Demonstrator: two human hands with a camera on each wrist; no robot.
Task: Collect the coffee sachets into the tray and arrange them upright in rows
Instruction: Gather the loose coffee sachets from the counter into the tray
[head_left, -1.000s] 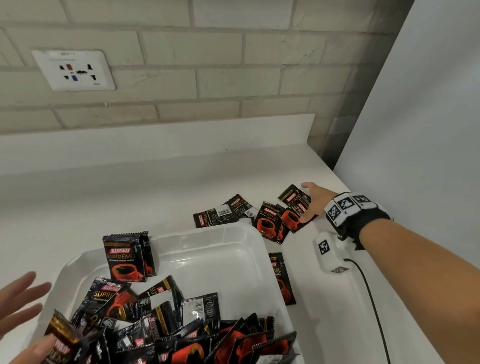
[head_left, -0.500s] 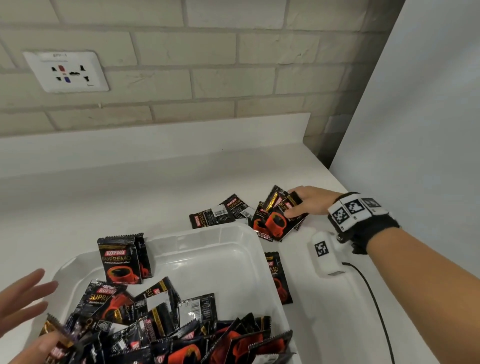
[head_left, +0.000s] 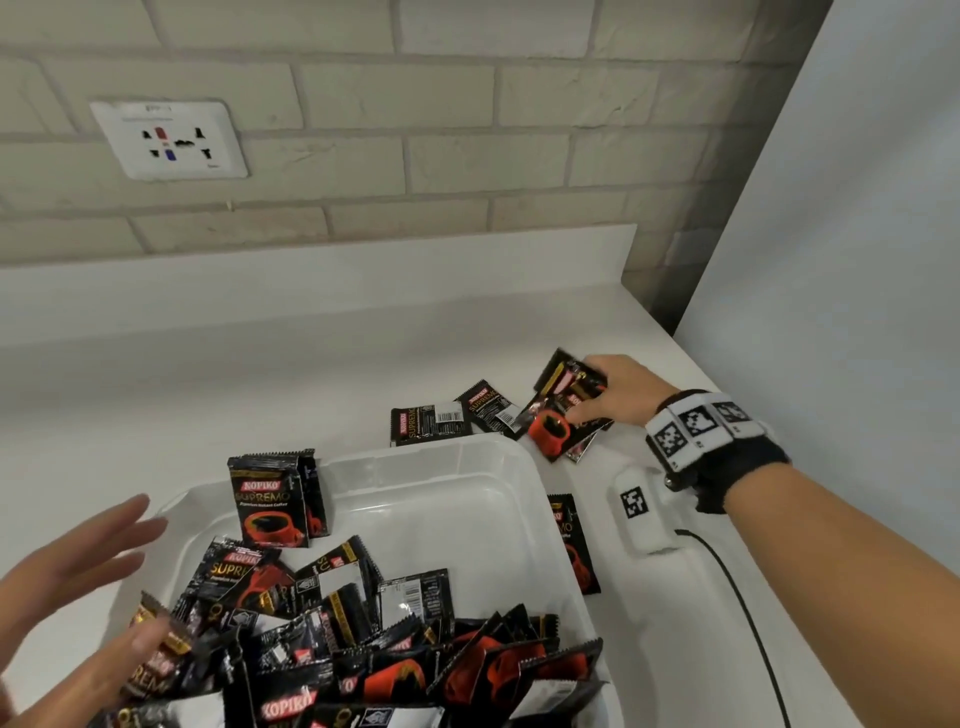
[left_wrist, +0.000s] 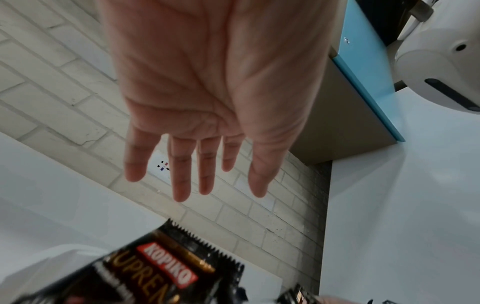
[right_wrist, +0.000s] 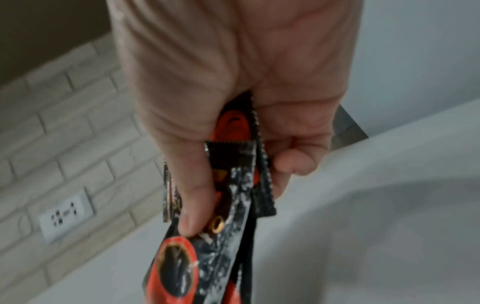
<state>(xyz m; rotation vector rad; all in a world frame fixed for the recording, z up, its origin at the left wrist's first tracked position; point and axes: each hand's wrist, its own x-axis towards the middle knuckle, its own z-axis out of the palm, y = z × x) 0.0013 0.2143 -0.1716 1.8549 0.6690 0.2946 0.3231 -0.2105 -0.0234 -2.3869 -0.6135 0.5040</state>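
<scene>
Since the earlier frames, the right hand (head_left: 613, 395) had gone from lying flat on the loose sachets to gathering a bunch of sachets (head_left: 563, 410) and lifting them off the white surface (head_left: 260, 374), beyond the tray's far right corner. Its grip was closed round them, thumb (right_wrist: 192, 201) pressed on the front packet, several held together edge-on in the right wrist view. Two sachets (head_left: 452, 418) stayed flat on the surface just behind the tray (head_left: 467, 499), and one more sachet (head_left: 576, 545) lay beside its right wall. Inside the tray, two upright sachets (head_left: 275, 499) stood against the far wall, while a loose heap of sachets (head_left: 363, 649) filled the near end. The left hand (head_left: 72, 571) hovered over the tray's left side with a wide, empty grip, fingers (left_wrist: 182, 174) spread straight. A wall socket (head_left: 169, 140) sat in the brick wall behind.
</scene>
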